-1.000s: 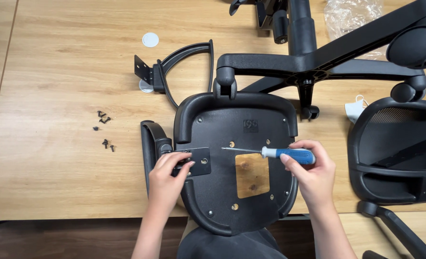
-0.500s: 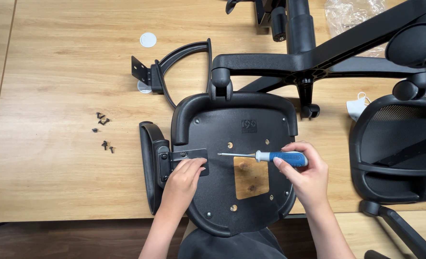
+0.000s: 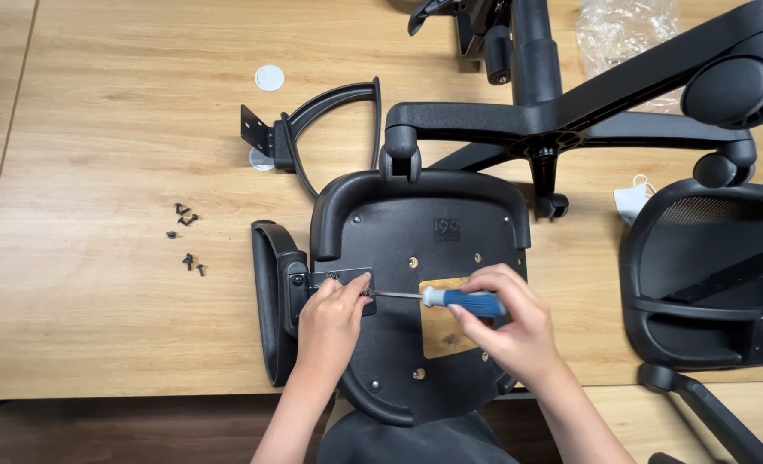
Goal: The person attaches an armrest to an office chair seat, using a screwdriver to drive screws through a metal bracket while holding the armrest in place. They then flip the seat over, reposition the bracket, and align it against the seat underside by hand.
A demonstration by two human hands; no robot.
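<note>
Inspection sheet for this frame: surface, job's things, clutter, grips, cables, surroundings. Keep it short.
Surface: light wooden table, with dark floor at its near edge.
Job's things: black seat pan lying underside up; armrest at its left side, bracket plate on the pan; blue-handled screwdriver lying level, tip at the bracket.
Clutter: loose dark screws; second armrest; white round cap; clear plastic bag.
Grips: left hand on the bracket at the screwdriver's tip; right hand closed on the screwdriver handle.
Cables: nothing seen.
Surroundings: wheeled chair base on the table; mesh backrest at right.
</note>
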